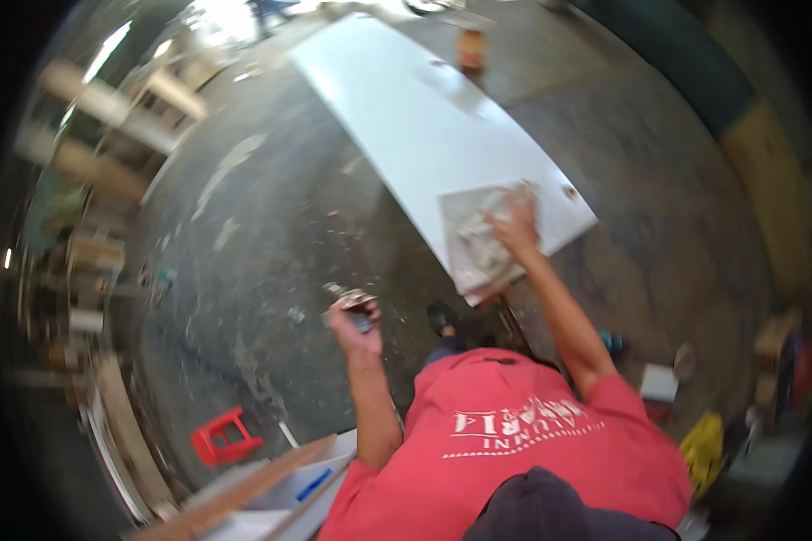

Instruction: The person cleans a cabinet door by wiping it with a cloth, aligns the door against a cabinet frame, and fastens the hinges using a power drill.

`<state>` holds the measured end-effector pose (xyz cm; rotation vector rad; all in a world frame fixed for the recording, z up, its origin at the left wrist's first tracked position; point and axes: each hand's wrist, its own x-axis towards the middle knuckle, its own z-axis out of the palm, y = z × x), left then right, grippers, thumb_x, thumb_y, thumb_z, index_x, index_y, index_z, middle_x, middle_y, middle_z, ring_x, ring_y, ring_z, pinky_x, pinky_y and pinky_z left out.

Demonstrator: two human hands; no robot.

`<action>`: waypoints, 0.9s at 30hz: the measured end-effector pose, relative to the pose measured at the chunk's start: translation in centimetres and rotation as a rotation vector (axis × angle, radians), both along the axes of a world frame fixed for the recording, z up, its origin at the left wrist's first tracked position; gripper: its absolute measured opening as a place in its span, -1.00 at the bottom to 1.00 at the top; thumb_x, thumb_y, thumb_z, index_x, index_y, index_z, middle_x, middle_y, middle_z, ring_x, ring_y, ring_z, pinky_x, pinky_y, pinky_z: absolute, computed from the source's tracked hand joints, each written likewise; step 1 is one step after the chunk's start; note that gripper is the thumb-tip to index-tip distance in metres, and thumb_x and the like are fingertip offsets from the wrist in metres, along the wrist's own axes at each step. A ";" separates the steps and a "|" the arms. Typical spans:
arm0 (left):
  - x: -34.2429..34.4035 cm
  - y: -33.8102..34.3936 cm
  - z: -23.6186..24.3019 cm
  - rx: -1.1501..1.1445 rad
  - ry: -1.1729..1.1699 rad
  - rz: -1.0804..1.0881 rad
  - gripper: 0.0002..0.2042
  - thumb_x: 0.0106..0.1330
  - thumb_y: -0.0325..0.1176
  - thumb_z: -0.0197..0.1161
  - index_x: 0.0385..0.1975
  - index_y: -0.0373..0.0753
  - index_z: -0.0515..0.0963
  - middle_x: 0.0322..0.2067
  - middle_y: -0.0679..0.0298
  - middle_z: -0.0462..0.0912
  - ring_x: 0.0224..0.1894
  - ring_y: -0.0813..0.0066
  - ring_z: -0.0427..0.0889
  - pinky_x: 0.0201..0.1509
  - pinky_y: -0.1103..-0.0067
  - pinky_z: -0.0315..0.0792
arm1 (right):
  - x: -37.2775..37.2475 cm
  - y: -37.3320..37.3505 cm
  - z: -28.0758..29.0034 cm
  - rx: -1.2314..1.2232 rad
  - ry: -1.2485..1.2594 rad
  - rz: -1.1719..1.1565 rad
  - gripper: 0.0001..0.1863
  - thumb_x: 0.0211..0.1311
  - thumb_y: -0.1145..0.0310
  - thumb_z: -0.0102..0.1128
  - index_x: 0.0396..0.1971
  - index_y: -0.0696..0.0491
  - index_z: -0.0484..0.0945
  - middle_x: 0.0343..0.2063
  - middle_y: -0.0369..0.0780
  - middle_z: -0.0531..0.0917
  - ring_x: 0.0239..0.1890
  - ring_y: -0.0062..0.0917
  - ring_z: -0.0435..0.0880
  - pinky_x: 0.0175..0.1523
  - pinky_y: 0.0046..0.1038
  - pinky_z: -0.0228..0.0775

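Note:
A long white panel (406, 117) lies angled away from me, its near end by my legs. My right hand (514, 225) presses on a pale crumpled cloth (492, 248) over that end, above a greyish, thinner-looking patch. My left hand (356, 329), off the panel's left side, has its fingers wrapped round a small dark, silvery object (361, 309), too blurred to name exactly. Near the panel's right corner is a small brownish fitting (569, 192).
An orange container (470, 50) stands beyond the panel. A red plastic stool (226, 435) is at lower left beside stacked boards (271, 478). Shelving and wooden pieces (108, 153) line the left. A yellow bag (702, 448) lies at lower right. Part of a person (266, 13) shows far back.

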<state>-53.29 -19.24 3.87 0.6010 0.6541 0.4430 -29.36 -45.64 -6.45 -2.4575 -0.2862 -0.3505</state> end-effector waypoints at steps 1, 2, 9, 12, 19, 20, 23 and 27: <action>-0.5 0.7 -0.4 -0.004 -0.044 -0.034 -0.76 0.23 -0.18 0.13 -0.35 -0.25 0.54 -0.48 0.28 0.53 -0.46 0.46 0.46 -0.48 0.59 0.28 | 0.8 2.4 -0.6 -0.163 0.034 0.054 -0.19 0.20 -0.33 0.02 0.32 -0.09 0.35 0.41 0.04 0.12 0.46 -0.01 -0.02 0.46 0.06 -0.21; 0.0 0.5 -0.7 -0.006 0.048 0.050 -0.74 0.21 -0.19 0.13 -0.32 -0.28 0.55 -0.47 0.27 0.54 -0.45 0.45 0.45 -0.48 0.59 0.27 | 0.2 4.2 -0.4 -0.278 0.251 0.072 -0.22 0.26 -0.31 -0.07 0.37 -0.14 0.27 0.45 -0.02 0.07 0.47 -0.03 -0.04 0.46 0.13 -0.31; -3.0 0.8 -2.5 -0.026 0.110 0.040 -0.72 0.22 -0.21 0.12 -0.24 -0.29 0.53 -0.45 0.26 0.55 -0.45 0.44 0.46 -0.48 0.58 0.27 | -4.3 4.9 -2.0 -0.367 0.072 0.514 -0.38 0.42 -0.15 -0.25 0.38 -0.22 0.25 0.46 -0.29 0.11 0.51 -0.27 -0.05 0.49 0.12 -0.39; -3.8 0.4 -1.6 0.003 0.143 0.102 -0.74 0.23 -0.23 0.11 -0.25 -0.28 0.54 -0.44 0.26 0.56 -0.44 0.45 0.46 -0.46 0.58 0.26 | -0.1 -1.0 -3.4 -0.415 -0.003 0.334 -0.45 0.41 -0.05 -0.20 0.35 -0.26 0.29 0.45 -0.35 0.16 0.48 -0.26 0.05 0.45 0.21 -0.26; -5.5 2.2 -2.7 -0.011 0.070 0.116 -0.74 0.23 -0.22 0.11 -0.26 -0.29 0.55 -0.44 0.25 0.57 -0.44 0.45 0.46 -0.47 0.59 0.26 | 9.2 -22.1 -3.9 -0.173 -0.177 -0.171 -0.62 0.23 0.52 -0.11 -0.04 0.05 0.63 0.07 -0.12 0.61 0.23 -0.18 0.46 0.30 -0.23 0.29; -6.0 2.4 -3.2 0.008 0.107 0.141 -0.74 0.24 -0.22 0.11 -0.27 -0.29 0.55 -0.44 0.25 0.57 -0.44 0.45 0.46 -0.48 0.59 0.25 | 8.7 -21.3 -1.5 0.007 -0.184 -0.256 -0.66 0.25 0.49 -0.07 -0.07 0.07 0.64 0.06 -0.09 0.60 0.20 -0.17 0.49 0.27 -0.22 0.32; -5.7 2.6 -4.8 -0.007 0.157 0.162 -0.74 0.25 -0.21 0.10 -0.27 -0.29 0.55 -0.45 0.26 0.57 -0.45 0.46 0.46 -0.48 0.59 0.26 | 7.0 -18.3 2.8 0.324 -0.115 -0.306 -0.71 0.30 0.40 0.02 -0.07 0.07 0.63 0.04 -0.04 0.61 0.17 -0.16 0.52 0.25 -0.22 0.33; -2.1 2.6 -4.4 -0.063 0.095 0.024 -0.73 0.24 -0.20 0.10 -0.26 -0.28 0.55 -0.43 0.28 0.56 -0.42 0.47 0.47 -0.47 0.61 0.26 | 4.0 -13.9 -1.2 0.052 -0.040 -0.074 -0.63 0.31 0.24 0.10 0.03 0.09 0.56 0.11 -0.04 0.56 0.20 -0.15 0.49 0.24 -0.17 0.33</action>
